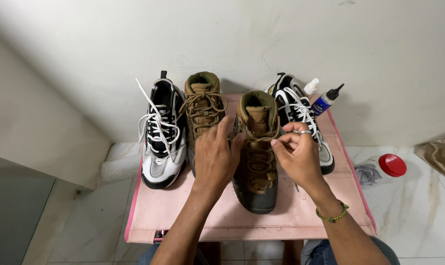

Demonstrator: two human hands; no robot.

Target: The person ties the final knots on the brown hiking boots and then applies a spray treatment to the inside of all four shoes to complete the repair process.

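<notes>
Both hands [254, 157] pinching boot laces [261, 141]

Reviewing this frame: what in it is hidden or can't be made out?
Head view only:
- Upper laces of the near brown boot: covered by the left hand and right hand.
- Second brown boot: its toe is behind the left hand.
- Right sneaker: partly behind the right hand.
- Red-capped jar: contents unclear.
- Two small bottles: too small to identify.

Far right on pink table [232, 216]: small white bottle [311, 86], blue-labelled bottle with black nozzle [326, 101]. Right floor: clear jar, red lid [381, 168].
</notes>
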